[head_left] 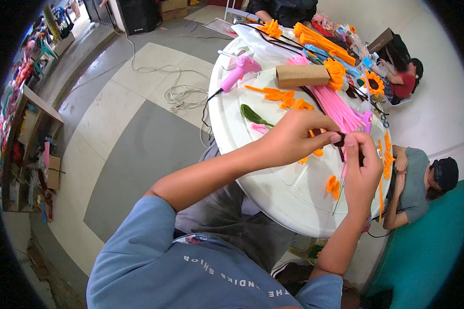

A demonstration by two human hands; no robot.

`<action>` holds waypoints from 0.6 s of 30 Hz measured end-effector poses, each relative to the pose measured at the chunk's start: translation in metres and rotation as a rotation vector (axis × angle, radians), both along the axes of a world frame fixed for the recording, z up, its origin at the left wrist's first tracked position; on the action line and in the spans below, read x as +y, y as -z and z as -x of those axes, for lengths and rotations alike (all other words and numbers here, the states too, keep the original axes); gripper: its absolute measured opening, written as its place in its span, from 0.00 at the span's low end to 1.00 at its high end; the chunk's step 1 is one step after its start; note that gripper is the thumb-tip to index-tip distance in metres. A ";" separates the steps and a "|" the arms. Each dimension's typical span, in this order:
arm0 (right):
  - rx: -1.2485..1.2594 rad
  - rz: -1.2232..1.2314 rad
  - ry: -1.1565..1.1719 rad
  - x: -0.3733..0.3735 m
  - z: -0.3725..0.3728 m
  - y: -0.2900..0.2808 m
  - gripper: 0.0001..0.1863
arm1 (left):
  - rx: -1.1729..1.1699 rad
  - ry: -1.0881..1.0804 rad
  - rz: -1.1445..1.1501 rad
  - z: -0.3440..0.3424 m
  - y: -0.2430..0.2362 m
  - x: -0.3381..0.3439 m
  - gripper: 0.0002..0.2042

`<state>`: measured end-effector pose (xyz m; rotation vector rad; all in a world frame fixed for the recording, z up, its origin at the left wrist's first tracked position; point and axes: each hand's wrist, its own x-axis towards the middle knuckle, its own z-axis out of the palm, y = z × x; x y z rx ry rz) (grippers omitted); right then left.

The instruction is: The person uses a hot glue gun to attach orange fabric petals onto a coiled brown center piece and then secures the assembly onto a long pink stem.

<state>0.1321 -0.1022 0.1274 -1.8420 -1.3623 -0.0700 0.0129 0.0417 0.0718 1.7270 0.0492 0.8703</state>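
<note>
Above the white round table (299,206), my left hand (307,131) and my right hand (363,157) meet, both pinching a small dark brown fuzzy piece (340,140) that looks like coiled pipe cleaner. Fingers cover most of it. Beneath and beyond my hands lie orange pipe-cleaner petals (333,186) and a bundle of pink pipe cleaners (329,100). A green leaf shape (252,115) with a pink end rests left of my left hand. A purple glue gun (366,121) is just beyond my right hand.
A pink glue gun (241,71), a brown cardboard piece (301,75), orange stems (322,41) and a finished sunflower (374,84) crowd the far table. People sit along the right and far sides. A white cable (183,95) coils on the floor; a wooden shelf (28,139) stands left.
</note>
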 end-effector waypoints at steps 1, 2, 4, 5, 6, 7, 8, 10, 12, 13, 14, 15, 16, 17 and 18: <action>0.005 0.009 -0.027 0.000 0.013 -0.005 0.09 | 0.041 0.035 0.108 0.018 -0.004 -0.001 0.09; 0.035 0.090 -0.043 0.001 0.030 -0.009 0.10 | 0.085 0.068 0.216 0.037 -0.004 -0.001 0.10; 0.107 0.200 -0.172 0.008 0.055 -0.017 0.10 | 0.143 0.121 0.397 0.076 -0.001 0.001 0.10; 0.138 0.257 -0.233 0.009 0.063 -0.019 0.10 | 0.153 0.145 0.468 0.096 0.002 0.003 0.11; 0.258 0.298 -0.360 0.014 0.066 -0.017 0.13 | 0.146 0.124 0.492 0.117 0.009 0.005 0.11; 0.379 0.285 -0.431 0.024 0.066 -0.012 0.14 | 0.138 0.105 0.515 0.137 0.018 0.007 0.11; 0.501 0.271 -0.500 0.039 0.064 -0.004 0.15 | 0.168 0.093 0.537 0.159 0.026 0.011 0.11; 0.694 0.267 -0.501 0.072 0.067 0.012 0.18 | 0.172 0.031 0.608 0.199 0.046 0.016 0.11; 0.701 0.335 -0.401 0.113 0.074 0.028 0.21 | 0.091 -0.083 0.709 0.236 0.068 0.013 0.10; 0.636 0.398 -0.354 0.132 0.074 0.036 0.22 | 0.032 -0.131 0.765 0.251 0.081 0.011 0.10; 0.533 0.476 -0.256 0.151 0.077 0.042 0.25 | -0.025 -0.178 0.819 0.263 0.091 0.009 0.09; 0.430 0.552 -0.150 0.167 0.078 0.047 0.28 | -0.073 -0.211 0.846 0.271 0.099 0.008 0.09; 0.305 0.540 -0.102 0.185 0.076 0.058 0.30 | -0.120 -0.250 0.871 0.278 0.105 0.006 0.08; 0.177 0.526 -0.052 0.203 0.072 0.070 0.32 | -0.170 -0.286 0.894 0.283 0.107 0.007 0.08; 0.047 0.513 -0.004 0.214 0.077 0.072 0.34 | -0.203 -0.313 0.908 0.285 0.106 0.007 0.08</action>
